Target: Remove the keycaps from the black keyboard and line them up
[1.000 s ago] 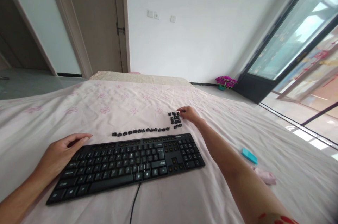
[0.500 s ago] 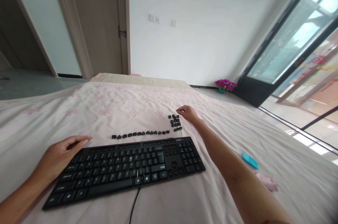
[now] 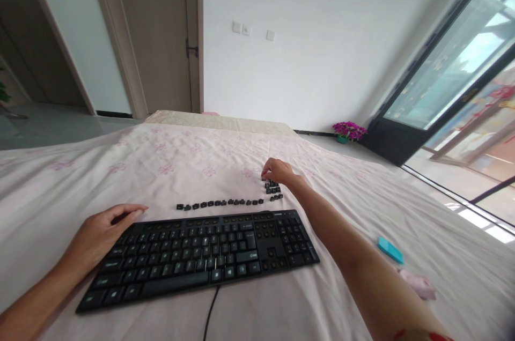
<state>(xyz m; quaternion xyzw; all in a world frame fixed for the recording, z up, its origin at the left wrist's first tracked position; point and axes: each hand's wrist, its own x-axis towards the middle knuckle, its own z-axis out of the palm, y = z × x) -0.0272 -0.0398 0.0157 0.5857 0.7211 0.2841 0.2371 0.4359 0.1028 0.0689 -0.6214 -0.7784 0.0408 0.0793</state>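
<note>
Just under the right hand (image 3: 278, 170), whose bunched fingertips hide whether they pinch anything, lies a cluster of loose keycaps (image 3: 273, 190), with a row of keycaps (image 3: 218, 203) running off to that hand's left. On its near side, the keyboard (image 3: 189, 256) shows bare sockets along the function row and in the navigation and arrow groups, while letter block and number pad carry their caps; the left hand (image 3: 98, 228) lies slack at its far left edge, apparently gripping nothing. Small, blocky black pieces, seemingly hard plastic, dot soft, wrinkled, flower-printed cloth (image 3: 140, 185).
</note>
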